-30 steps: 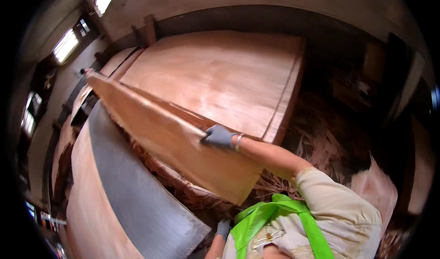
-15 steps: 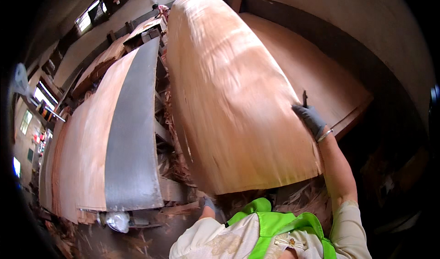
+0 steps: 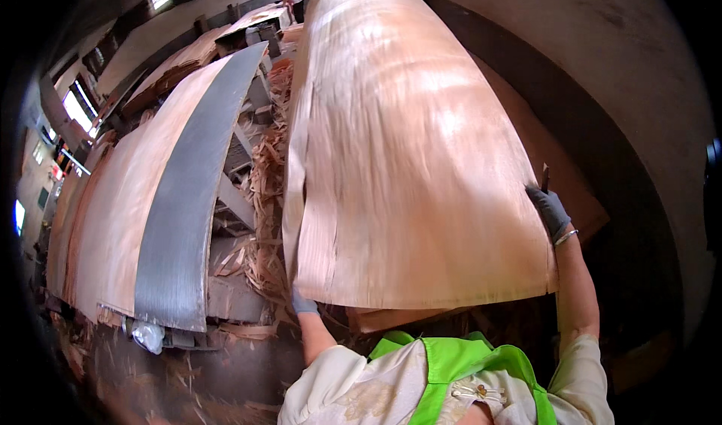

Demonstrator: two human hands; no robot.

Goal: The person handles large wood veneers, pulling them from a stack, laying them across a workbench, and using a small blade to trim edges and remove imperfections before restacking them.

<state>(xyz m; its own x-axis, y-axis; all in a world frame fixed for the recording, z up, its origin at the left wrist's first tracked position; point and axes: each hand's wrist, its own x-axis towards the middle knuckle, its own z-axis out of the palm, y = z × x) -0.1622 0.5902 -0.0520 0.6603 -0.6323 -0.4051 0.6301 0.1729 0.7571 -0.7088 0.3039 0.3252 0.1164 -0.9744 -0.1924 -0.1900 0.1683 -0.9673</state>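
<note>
A large, thin, pale reddish wood veneer sheet (image 3: 421, 169) stretches away in front of me, its surface wavy and bulging upward. My right hand (image 3: 549, 210), in a grey glove, is closed on the sheet's right edge near the front corner. A short dark stick-like tool (image 3: 545, 175) juts up from that hand; its lower part is hidden. At the near left corner is my gloved left hand (image 3: 304, 302), closed on the sheet's edge, with its fingers mostly hidden by the wood. A narrow split or fold runs along the sheet's left side.
On the left lies a veneer stack (image 3: 128, 222) with a dark grey panel (image 3: 188, 192) along its right side. Torn veneer scraps (image 3: 271, 184) fill the gap between stacks. More sheets (image 3: 575, 192) lie beneath on the right, beside a wall. Another person (image 3: 288, 0) bends far off.
The veneer sheet has shifted right and spread wider. My right hand has moved right with its edge. My left hand has come up to the sheet's near left corner. My view has shifted too.
</note>
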